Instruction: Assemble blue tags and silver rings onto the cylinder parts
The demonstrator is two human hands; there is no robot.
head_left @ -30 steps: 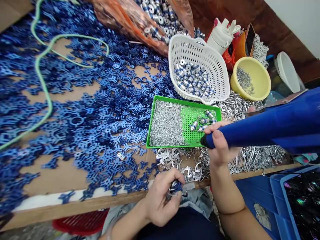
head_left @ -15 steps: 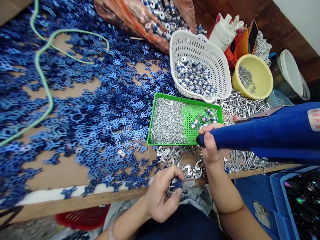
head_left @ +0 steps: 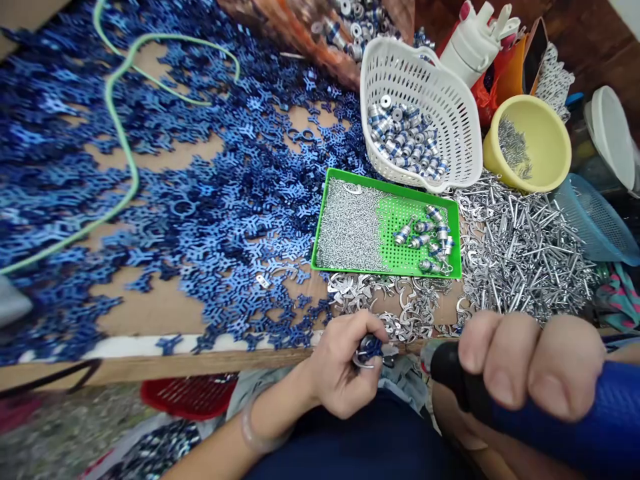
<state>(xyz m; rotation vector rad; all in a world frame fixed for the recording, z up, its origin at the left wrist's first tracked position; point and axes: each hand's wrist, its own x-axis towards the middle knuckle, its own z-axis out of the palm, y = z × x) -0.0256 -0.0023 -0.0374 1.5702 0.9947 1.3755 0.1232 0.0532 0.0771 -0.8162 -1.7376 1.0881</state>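
My left hand (head_left: 345, 363) is closed around a small part of dark blue and silvery curved metal (head_left: 369, 350), held just off the table's front edge. Most of that part is hidden by the fingers. To its right, my right hand (head_left: 530, 363) wraps round a blue power screwdriver (head_left: 605, 407). The tool's black nose (head_left: 447, 367) points left toward the part, with a gap between them. Beyond both hands lies a green tray (head_left: 385, 272) with many tiny screws (head_left: 350, 227) and several blue-and-silver cylinders (head_left: 423, 227).
Blue branched pieces (head_left: 225, 200) cover the left of the table, crossed by a pale green cord (head_left: 123, 140). A white basket (head_left: 465, 147) of cylinders and a yellow bowl (head_left: 550, 147) stand behind. Silvery pins (head_left: 530, 247) lie at right, curved metal pieces (head_left: 400, 313) before the tray.
My right hand and the screwdriver have swung from the tray's edge down and nearer, the nose now beside my left hand. The left hand keeps its grip. The view has shifted slightly.
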